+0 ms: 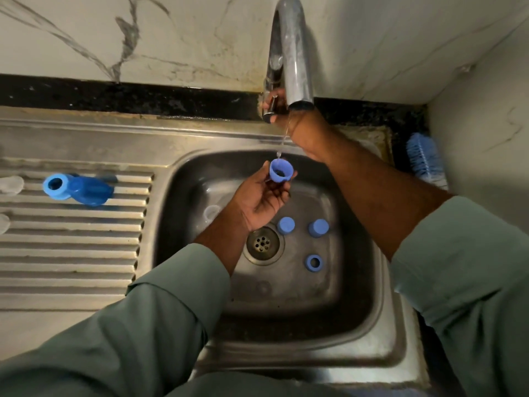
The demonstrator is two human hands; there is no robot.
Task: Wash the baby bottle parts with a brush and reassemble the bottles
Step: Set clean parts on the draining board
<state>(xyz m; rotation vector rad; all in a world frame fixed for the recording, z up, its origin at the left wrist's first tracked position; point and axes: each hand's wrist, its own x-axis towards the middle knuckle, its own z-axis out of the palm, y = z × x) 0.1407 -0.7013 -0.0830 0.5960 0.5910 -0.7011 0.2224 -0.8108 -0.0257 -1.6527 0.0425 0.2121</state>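
Note:
My left hand (pixel 259 197) holds a small blue cap (pixel 280 171) by its sides, open end up, under a thin stream of water from the tap spout (pixel 294 55). My right hand (pixel 289 116) reaches behind the spout and grips the tap handle (pixel 270 106). On the sink floor lie two blue caps (pixel 286 224) (pixel 318 227), a blue ring (pixel 314 262) and a clear teat (pixel 211 212). A blue bottle (pixel 77 189) lies on its side on the ribbed drainboard. The blue bottle brush (pixel 423 157) rests at the right of the sink.
The steel sink basin (pixel 355 282) has a drain (pixel 262 244) at its middle. The drainboard (pixel 71 247) spreads to the left, with clear parts (pixel 10 184) at its left edge. A marble wall stands behind and to the right.

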